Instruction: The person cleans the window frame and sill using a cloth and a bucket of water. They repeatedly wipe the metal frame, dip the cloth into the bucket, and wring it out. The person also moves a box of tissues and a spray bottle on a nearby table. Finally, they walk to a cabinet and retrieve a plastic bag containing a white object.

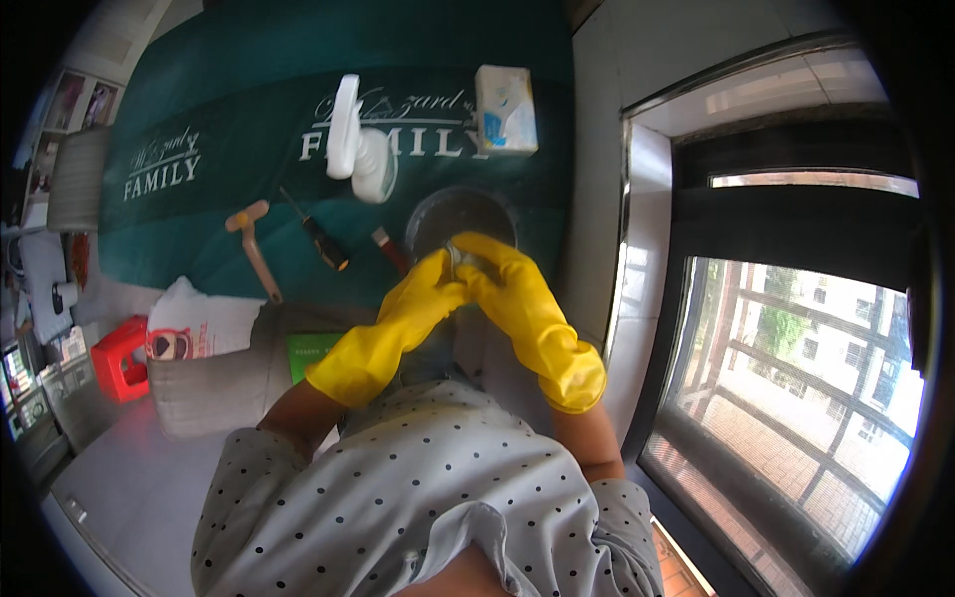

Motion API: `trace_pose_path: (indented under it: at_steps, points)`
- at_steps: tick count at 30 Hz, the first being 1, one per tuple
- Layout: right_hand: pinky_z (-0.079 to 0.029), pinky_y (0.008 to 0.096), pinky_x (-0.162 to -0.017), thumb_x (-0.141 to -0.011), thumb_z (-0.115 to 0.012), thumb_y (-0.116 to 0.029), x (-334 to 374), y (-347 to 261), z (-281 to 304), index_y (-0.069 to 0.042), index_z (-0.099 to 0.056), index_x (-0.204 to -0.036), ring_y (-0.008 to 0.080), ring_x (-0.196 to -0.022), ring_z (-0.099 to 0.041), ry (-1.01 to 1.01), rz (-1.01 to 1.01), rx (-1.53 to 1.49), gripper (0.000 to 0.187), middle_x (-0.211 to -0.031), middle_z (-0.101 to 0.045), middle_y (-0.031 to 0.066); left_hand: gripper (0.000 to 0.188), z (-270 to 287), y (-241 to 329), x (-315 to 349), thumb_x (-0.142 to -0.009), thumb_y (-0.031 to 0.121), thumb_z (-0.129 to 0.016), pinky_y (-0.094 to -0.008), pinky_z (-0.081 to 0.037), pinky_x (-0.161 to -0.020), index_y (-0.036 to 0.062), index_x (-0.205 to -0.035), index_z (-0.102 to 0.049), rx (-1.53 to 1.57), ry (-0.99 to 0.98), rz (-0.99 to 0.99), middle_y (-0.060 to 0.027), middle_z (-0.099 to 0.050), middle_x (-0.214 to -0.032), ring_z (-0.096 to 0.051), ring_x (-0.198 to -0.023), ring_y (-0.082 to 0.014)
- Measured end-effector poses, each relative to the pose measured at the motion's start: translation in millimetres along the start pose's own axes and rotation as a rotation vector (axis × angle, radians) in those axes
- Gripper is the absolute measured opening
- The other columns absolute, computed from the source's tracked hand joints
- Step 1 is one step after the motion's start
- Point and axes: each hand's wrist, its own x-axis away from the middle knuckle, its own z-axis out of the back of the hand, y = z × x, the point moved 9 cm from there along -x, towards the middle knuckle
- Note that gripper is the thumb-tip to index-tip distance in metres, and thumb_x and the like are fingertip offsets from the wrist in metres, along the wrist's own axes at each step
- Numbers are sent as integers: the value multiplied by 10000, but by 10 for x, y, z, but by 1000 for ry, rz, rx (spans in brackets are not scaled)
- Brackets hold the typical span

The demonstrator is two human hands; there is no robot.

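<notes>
Yellow rubber gloves cover both of my hands, which meet over the near rim of a dark round basin [460, 211]. My left hand [430, 284] and my right hand [504, 277] close from either side on a small greyish, shiny object [459, 257]. Fingers hide most of it, so its kind does not show. Just left of the basin lies a tool with a reddish-brown handle and a pale end [391, 249], partly behind the left glove. Further left are a screwdriver [325, 246] with a black and orange handle and a wooden-handled hammer [256, 249].
A dark green cloth [239, 90] covers the table. Toward its far side stand a white device with a round base [373, 169] and a white tissue box [507, 109]. A printed bag [199, 318] and red plastic stool [121, 360] are at left; a window [786, 348] is at right.
</notes>
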Motion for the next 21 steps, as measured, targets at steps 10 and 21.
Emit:
trace_pose_path:
  at_steps: [10,21]
  points:
    - [-499,329,-1024,-1001,-612,-111,-903,-137,1370,-78,-633,-1283,257,-1124,-662,499,-33,215,284,-1247,-668,107,370,69,870,-452,-974,33,-559,-323,-487,-1032,-6,-1342,-538,260,-87,-331,-148,-632,-1282,-647,-1154,-250]
    - [-340,386,-1186,-1018,-560,-155,-3126,33,1702,-162,-651,-1292,339,-1383,-467,368,23,913,289,-1513,-493,116,360,367,1625,-1398,-974,283,-641,-365,-534,-866,58,-1251,-593,-760,552,-614,-133,-683,-1128,-681,-1012,-289]
